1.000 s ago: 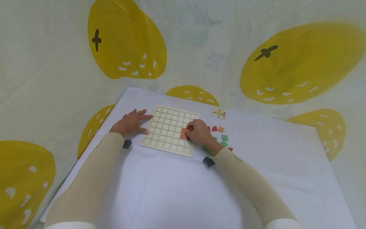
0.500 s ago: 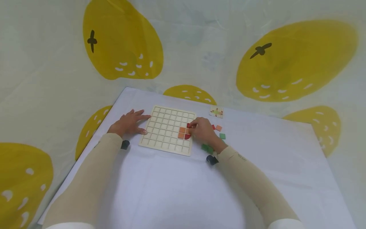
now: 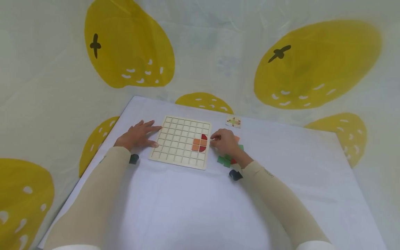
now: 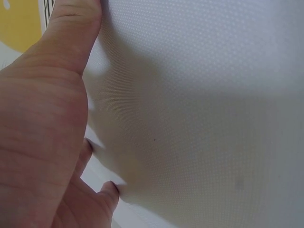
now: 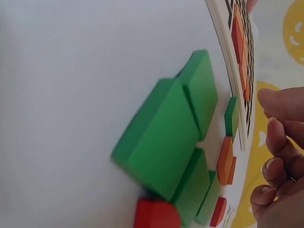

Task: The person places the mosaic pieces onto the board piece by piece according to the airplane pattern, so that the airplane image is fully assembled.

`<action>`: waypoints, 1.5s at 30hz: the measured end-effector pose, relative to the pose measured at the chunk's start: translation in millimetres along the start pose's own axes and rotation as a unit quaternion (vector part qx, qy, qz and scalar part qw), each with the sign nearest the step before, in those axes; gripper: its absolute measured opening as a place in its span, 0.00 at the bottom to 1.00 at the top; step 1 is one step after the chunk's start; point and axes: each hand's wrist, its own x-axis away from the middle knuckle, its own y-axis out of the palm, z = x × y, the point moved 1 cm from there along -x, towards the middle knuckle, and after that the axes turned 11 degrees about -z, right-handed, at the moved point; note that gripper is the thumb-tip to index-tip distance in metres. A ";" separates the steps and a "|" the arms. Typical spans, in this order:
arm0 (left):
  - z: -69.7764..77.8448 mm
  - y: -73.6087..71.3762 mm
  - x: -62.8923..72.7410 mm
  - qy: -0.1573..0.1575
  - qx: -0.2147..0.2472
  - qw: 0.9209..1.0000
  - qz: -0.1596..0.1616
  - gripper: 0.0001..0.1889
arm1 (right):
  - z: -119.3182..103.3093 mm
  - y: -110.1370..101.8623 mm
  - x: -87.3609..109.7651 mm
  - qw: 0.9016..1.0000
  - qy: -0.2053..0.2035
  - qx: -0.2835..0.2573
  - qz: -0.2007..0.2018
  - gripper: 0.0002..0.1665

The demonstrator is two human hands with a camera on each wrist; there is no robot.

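Because they lie nearest, beside the right hand [image 3: 225,141], the green tiles [image 5: 164,137] come first: they look light, stiff and rather smooth, so a pinch on opposite side edges should suit. This hand has its fingers loosely bent, the tips slightly parted, and I see nothing between them. The left hand [image 3: 136,136], with fingers spread, touches the left edge of the grid board [image 3: 175,139]; orange tiles [image 3: 196,141] and red tiles [image 3: 202,149] sit on its right part. Farther lies a picture card [image 3: 233,121], probably thin.
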 end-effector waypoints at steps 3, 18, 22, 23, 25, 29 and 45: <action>-2.2 1.3 -0.6 0.003 0.003 1.000 0.003 0.48 | 4.9 -1.2 1.6 1.000 0.013 0.004 0.000 0.12; -5.6 4.8 -0.2 -0.003 0.009 1.000 0.004 0.47 | 24.3 -12.2 16.1 0.999 0.032 -0.011 -0.007 0.13; -5.2 3.7 0.0 0.000 0.008 1.000 0.005 0.47 | 29.9 -15.8 19.0 0.999 0.044 0.005 -0.006 0.14; -5.2 3.3 0.0 0.001 0.007 1.000 0.005 0.47 | 31.1 -17.1 19.9 0.999 0.047 0.008 -0.007 0.15; -5.5 2.6 -0.1 0.002 0.006 1.000 0.005 0.47 | 34.1 -19.7 21.6 0.998 0.055 0.009 -0.009 0.16; -6.1 1.9 -0.8 0.002 0.007 1.000 0.004 0.48 | 41.4 -25.1 27.8 0.998 0.059 0.002 -0.015 0.15; -4.1 1.2 -2.9 0.010 0.007 1.000 0.002 0.49 | 83.3 -37.6 75.8 0.994 0.112 0.010 0.014 0.20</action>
